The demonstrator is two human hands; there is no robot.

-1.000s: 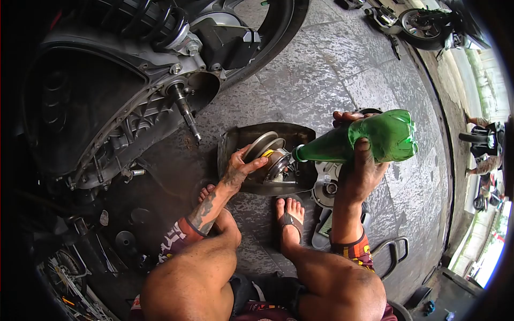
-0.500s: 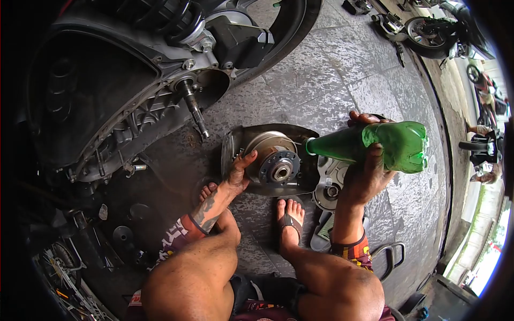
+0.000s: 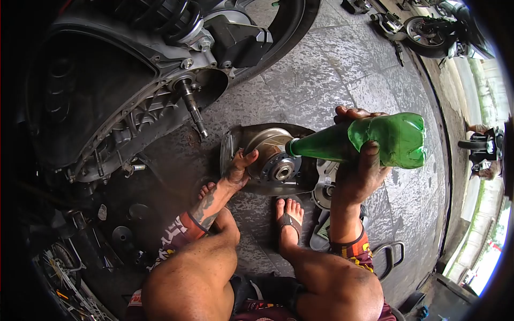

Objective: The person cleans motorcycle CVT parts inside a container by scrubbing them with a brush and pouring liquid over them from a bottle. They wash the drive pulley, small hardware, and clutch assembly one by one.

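My right hand [image 3: 360,175] is wrapped round a green plastic bottle [image 3: 396,142], held tilted with its neck pointing left. The bottle's mouth is over the upper right side of a round metal clutch pulley [image 3: 277,165], which has a ring of holes and a central bore. That pulley sits in a shallow dark tray [image 3: 302,184] on the floor. At its left edge, my left hand [image 3: 238,170] grips the pulley, thumb on top and the other fingers mostly hidden. No liquid can be made out leaving the bottle.
A partly opened scooter engine case [image 3: 107,101] with a bare splined shaft [image 3: 193,107] stands at upper left. A grey metal cover [image 3: 324,192] lies right of the tray. Several loose parts lie at lower left, and a motorcycle wheel [image 3: 428,35] is at upper right.
The bottle has moved left and slightly up, bringing its mouth from beside the pulley to over it. My left hand has stayed on the pulley's edge.
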